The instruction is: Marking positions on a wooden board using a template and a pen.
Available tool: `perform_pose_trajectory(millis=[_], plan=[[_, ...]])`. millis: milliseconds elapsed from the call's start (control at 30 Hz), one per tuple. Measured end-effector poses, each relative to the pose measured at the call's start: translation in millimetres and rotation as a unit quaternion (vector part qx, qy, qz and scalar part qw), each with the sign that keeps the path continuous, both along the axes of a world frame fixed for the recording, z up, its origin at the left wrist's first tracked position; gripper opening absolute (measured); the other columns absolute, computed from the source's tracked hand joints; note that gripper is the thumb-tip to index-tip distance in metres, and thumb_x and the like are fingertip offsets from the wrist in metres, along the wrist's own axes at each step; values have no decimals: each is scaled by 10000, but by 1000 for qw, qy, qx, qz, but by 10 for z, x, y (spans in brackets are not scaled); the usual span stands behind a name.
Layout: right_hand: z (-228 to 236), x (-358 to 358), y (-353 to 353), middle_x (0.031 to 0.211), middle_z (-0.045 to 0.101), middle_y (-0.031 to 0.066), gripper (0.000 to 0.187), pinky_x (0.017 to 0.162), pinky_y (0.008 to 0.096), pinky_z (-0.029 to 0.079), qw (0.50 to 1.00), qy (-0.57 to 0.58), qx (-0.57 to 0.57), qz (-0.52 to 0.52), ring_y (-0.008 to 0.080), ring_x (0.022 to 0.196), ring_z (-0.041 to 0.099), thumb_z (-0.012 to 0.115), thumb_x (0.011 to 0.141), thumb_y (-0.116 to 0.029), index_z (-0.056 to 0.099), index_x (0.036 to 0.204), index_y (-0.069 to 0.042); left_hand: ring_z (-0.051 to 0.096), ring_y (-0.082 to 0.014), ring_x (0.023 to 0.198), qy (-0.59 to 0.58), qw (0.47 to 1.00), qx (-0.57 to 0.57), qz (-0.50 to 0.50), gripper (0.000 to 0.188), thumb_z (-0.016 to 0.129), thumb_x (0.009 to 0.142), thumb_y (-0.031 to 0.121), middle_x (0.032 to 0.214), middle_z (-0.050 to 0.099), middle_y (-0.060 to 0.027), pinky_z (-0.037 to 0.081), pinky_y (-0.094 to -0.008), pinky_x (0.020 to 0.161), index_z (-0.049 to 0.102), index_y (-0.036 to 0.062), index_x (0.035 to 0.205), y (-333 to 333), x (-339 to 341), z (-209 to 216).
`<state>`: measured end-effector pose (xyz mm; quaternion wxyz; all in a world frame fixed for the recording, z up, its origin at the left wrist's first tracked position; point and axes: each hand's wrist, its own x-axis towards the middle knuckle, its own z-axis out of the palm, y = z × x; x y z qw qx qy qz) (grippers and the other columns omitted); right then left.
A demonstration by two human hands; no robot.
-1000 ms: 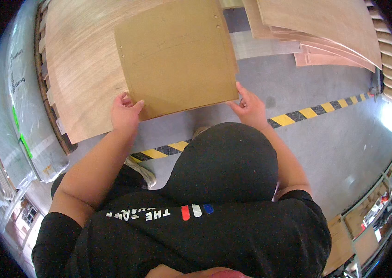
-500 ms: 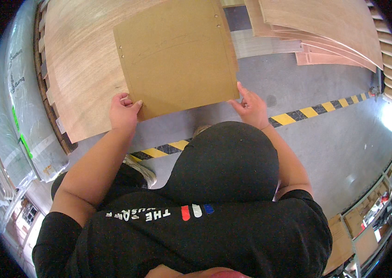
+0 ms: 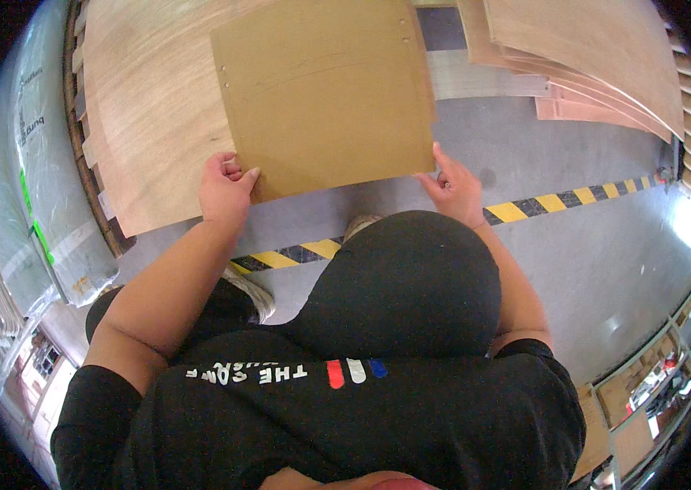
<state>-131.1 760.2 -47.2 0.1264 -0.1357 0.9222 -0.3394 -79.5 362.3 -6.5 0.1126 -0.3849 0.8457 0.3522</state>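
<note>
A brown fibreboard or cardboard sheet (image 3: 325, 98) with small paired holes near its side edges lies over the pale plywood (image 3: 149, 122), its right part reaching past the wood's edge. My left hand (image 3: 227, 186) pinches the near left corner between thumb and curled fingers. At the near right corner my right hand (image 3: 455, 188) grips the edge, thumb beneath and forefinger along the side. Faint curved pencil-like marks cross the upper part of the sheet. Its far edge runs out of the picture.
Fanned plywood sheets (image 3: 590, 57) rest at the far right. Plastic-wrapped stock (image 3: 51, 163) stands along the left. Black and yellow floor tape (image 3: 541, 204) crosses the grey floor (image 3: 590, 269) near my legs. A shelf rack with boxes (image 3: 631, 392) is at the lower right.
The whole view has shifted slightly, so the sheet and both hands appear a little further right. Both hands keep their hold on the near corners.
</note>
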Motion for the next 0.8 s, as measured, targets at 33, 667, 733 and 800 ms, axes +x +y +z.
perform_pose_trajectory(millis=[33, 667, 733, 800], plan=[[7, 0, -5, 1121, 725, 139, 664, 660, 358, 543, 1000, -1, 0, 1, 231, 682, 629, 798, 864, -307, 581, 1420, -16, 674, -204, 945, -1, 1000, -2, -5, 525, 831, 845, 141, 1029, 673, -91, 570, -354, 843, 581, 39, 1296, -2, 6, 10], [-71, -5, 48, 743, 601, 110, 639, 590, 363, 485, 1000, 6, -3, -10, 230, 624, 569, 839, 840, -267, 618, 1393, -33, 612, -300, 1098, 85, 931, -156, -317, 631, 846, 817, 253, 1237, 589, -168, 521, -442, 962, 598, 168, 1391, -140, 259, 26], [-62, -7, 35, 739, 597, 108, 634, 586, 361, 481, 1000, 25, 1, -7, 229, 621, 564, 844, 836, -255, 623, 1386, -31, 540, -358, 1192, 96, 851, -217, -468, 701, 865, 748, 305, 1365, 501, -177, 468, -491, 1026, 622, 216, 1400, -175, 327, 147], [-39, -15, 13, 741, 598, 110, 623, 587, 358, 482, 1000, 28, 3, -6, 224, 622, 563, 845, 833, -247, 630, 1372, -21, 513, -352, 1223, 103, 842, -224, -480, 699, 858, 742, 321, 1385, 487, -155, 452, -477, 1042, 625, 225, 1394, -222, 374, 138]])
